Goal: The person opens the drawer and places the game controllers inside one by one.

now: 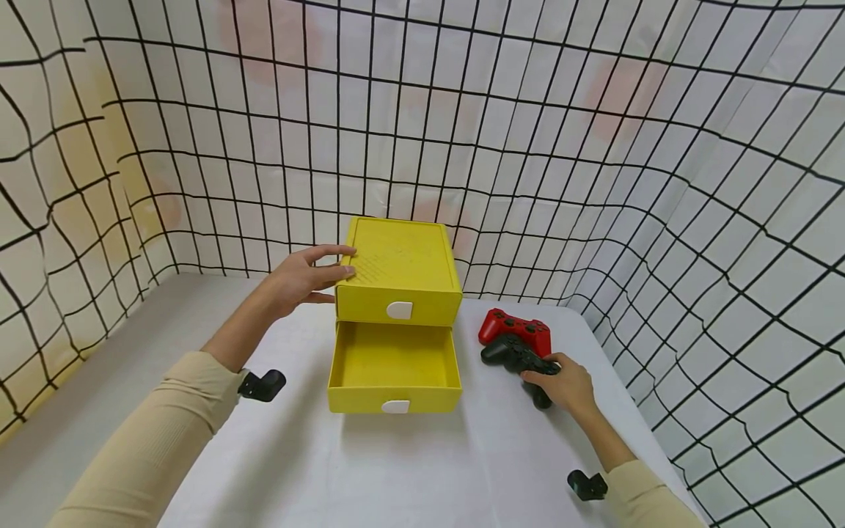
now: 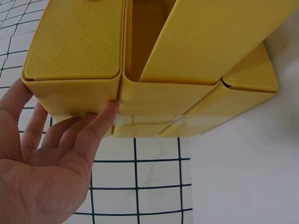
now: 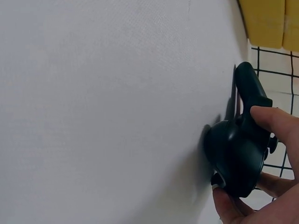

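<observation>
A yellow two-drawer box (image 1: 403, 268) stands on the white table (image 1: 409, 469). Its lower drawer (image 1: 394, 367) is pulled out and looks empty. My left hand (image 1: 304, 277) rests with straight fingers against the box's left top edge; the left wrist view shows the fingers (image 2: 100, 119) touching the box (image 2: 187, 51). My right hand (image 1: 564, 381) grips a black game controller (image 1: 518, 358) lying on the table right of the drawer. The right wrist view shows the thumb and fingers curled round the black controller (image 3: 240, 144). A red game controller (image 1: 516, 328) lies just behind it.
White walls with a black grid (image 1: 594, 147) enclose the table on the back and both sides. The table's right edge (image 1: 650, 433) runs close to my right arm. The yellow box (image 3: 271, 23) shows at the top right of the right wrist view.
</observation>
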### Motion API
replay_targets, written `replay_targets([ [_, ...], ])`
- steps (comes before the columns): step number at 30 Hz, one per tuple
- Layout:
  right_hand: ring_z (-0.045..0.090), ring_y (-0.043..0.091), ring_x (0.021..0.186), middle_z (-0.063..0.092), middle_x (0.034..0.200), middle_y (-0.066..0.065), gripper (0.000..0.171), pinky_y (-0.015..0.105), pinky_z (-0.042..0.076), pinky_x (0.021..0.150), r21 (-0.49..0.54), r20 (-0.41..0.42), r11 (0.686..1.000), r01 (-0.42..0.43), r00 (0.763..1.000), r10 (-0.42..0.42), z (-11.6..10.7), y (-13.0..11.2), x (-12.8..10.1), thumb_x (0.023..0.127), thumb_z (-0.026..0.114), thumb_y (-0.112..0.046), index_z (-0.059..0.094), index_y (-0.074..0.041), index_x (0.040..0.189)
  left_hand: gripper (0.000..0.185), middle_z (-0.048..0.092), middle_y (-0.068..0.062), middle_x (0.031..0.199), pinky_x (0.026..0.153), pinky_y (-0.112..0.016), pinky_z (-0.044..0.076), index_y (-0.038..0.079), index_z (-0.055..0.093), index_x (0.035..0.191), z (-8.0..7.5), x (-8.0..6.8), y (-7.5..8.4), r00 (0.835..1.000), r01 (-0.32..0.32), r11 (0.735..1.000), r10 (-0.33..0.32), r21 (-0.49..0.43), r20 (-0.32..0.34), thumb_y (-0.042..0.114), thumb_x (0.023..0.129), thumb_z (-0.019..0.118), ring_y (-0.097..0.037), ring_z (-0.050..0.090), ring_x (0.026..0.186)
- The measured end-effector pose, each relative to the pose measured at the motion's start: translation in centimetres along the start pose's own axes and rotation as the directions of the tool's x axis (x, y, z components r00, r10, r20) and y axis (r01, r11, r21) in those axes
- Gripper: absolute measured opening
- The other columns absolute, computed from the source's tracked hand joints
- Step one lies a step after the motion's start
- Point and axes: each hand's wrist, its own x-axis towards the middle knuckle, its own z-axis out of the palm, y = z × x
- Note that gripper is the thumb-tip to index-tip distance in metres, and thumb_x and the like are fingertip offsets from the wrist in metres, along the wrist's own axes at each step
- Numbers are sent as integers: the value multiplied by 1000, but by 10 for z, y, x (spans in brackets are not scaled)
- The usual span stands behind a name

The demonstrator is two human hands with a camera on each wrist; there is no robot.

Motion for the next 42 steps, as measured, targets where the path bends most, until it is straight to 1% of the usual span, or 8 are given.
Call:
replay_targets([
  [8,54,43,118,59,133,31,73,53,52,89,13,-27,1000,0,1000,0,-3,1,-3,84,77,-49,57,-1,135,59,46,-7,158,104,-50,54,23,50,149,-2,2,-2,1000,-9,1000,9,3,8,37,96,72,-30,46,144],
  [17,55,45,118,57,135,33,74,53,54,89,-12,2,1000,16,1000,-16,-14,-1,-8,84,77,-49,57,0,135,59,47,-7,156,104,-49,54,24,50,149,-1,3,-2,1000,-6,1000,6,5,9,37,96,72,-30,47,144],
  [20,57,44,115,58,133,33,73,50,56,84,-17,5,999,39,999,-39,-20,-4,-10,84,77,-48,57,1,134,59,47,-7,156,104,-49,54,24,50,149,-1,3,-1,1000,-4,1000,4,9,9,37,95,72,-29,47,144],
  [24,60,39,106,61,130,33,72,37,54,71,-17,10,998,68,998,-68,-32,-8,-12,84,77,-50,59,0,133,58,47,-6,156,103,-49,54,25,51,148,-1,3,-2,1000,0,1000,0,11,7,37,96,72,-29,47,144],
  [28,60,36,102,62,128,31,73,30,48,64,-21,21,997,80,997,-79,-43,-15,-14,83,77,-54,59,-3,133,57,48,-7,156,103,-49,54,25,50,149,-2,2,-1,1000,4,1000,-4,15,6,36,97,71,-29,47,143],
  [31,60,35,103,63,128,29,74,29,47,65,-28,26,997,77,997,-76,-50,-22,-18,83,76,-57,60,-5,133,57,48,-7,156,104,-49,54,25,50,149,-2,1,-1,1000,8,1000,-8,19,5,36,97,70,-29,48,143],
  [34,61,34,101,65,124,27,74,28,46,65,-31,32,996,78,997,-77,-58,-28,-22,82,76,-59,60,-8,134,57,47,-7,156,104,-50,53,25,50,149,-1,1,-1,1000,9,1000,-9,21,6,36,97,70,-29,48,143],
  [42,62,27,90,66,116,21,72,29,45,64,-21,76,994,110,991,-108,-78,-51,-32,81,77,-60,62,-12,133,56,48,-6,156,104,-50,53,25,50,148,-1,2,-2,1000,7,1000,-7,22,2,36,97,70,-29,48,143],
])
